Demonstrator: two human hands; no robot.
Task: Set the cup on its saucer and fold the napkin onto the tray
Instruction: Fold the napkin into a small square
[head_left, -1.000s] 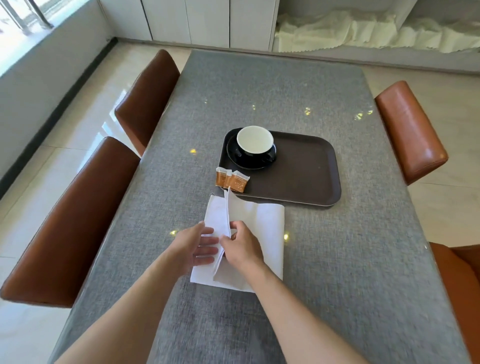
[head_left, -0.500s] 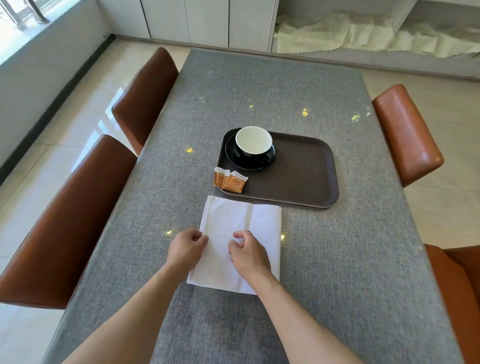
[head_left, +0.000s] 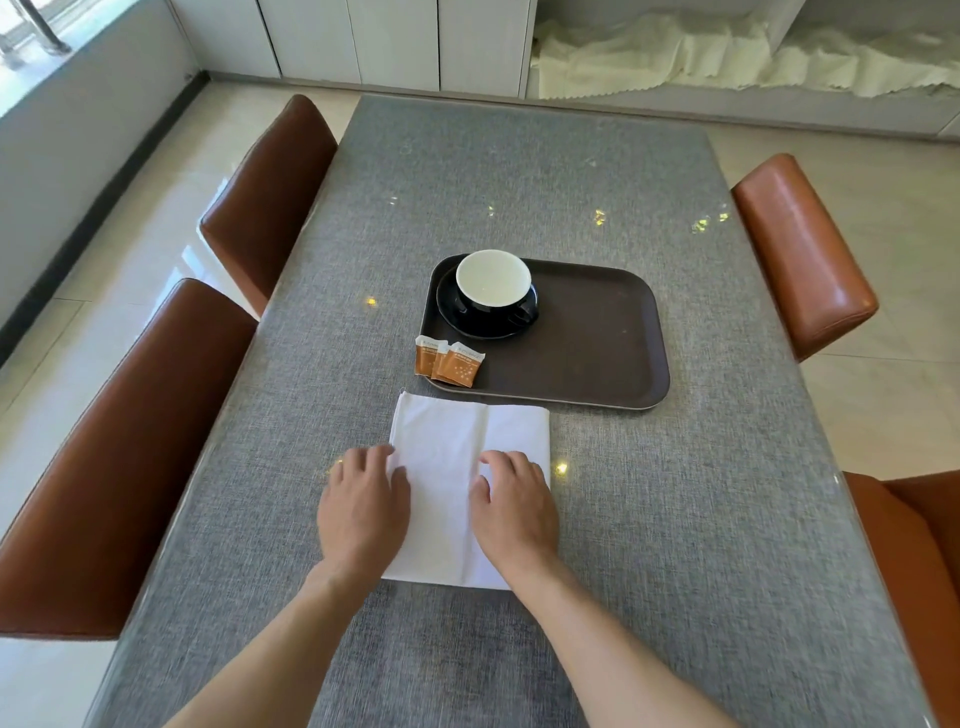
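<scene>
Taking the tray (head_left: 587, 358) as the landmark, two brown chairs (head_left: 171, 415) stand far to its left, along the left edge of the grey table (head_left: 675, 519). Nearer, at the tray's front left corner, three orange sachets (head_left: 448, 361) lie overlapped, partly on the tray's rim and partly on the table.

In front of the tray, just short of its near edge and apart from it, the white napkin (head_left: 444, 467) lies flat on the table. It is not on the tray. A crease runs front to back through it, and its left part looks like a folded-over layer.

The left hand (head_left: 361, 512) lies palm down on the napkin's left edge, in front of the tray's left corner, its fingers loosely spread and flat, gripping nothing. The right hand (head_left: 511, 512) lies palm down on the napkin's right half, fingers gently curled and a little apart, pressing the cloth rather than pinching it.

In the tray's back left corner sits the black saucer (head_left: 457, 319), and the cup (head_left: 493, 286) stands upright on it, white inside, black outside, handle turned toward the tray's front right. The rest of the tray is bare.

To the right of the tray, two more brown chairs (head_left: 800, 249) stand at the table's right edge.
</scene>
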